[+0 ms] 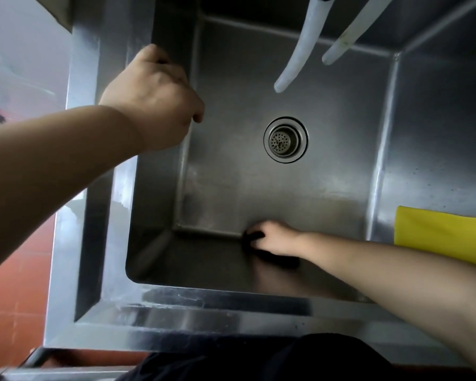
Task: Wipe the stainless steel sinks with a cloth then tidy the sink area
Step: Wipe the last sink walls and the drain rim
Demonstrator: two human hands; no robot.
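Deep in the sink (259, 188), at the seam where floor meets near wall: right hand (275, 237), fingers curled round a dark cloth (252, 239), pressing it into the corner line. Cloth bunched, part of it trailing under the wrist along the near wall. Left hand (154, 97) up on the left rim, fingers hooked over the edge and gripping it, likely for support while leaning in. Soft and light, judging by how the cloth crumples inside the fist; no stiffness, no risk of breaking, probably damp and so a little heavier and clingier than dry. Best taken as a wad in the palm, fingertips spread behind it, so that pressure reaches the steel instead of sliding off; a loose pinch at one corner would only drag it. Loose tail worth gathering in, lest it catch on the drain (285, 140) when strokes move toward the centre. Steel smooth and, where wet, slippery; firm downward push needed to keep the cloth from skating. Two pale hoses (302, 50) hanging over the far part of the basin, free ends well above the floor, likely in the way of any reach to the back wall. Yellow cloth (445, 235) draped at the right wall, apart from both hands. Wiping stage by the look of things; tidying not yet begun.
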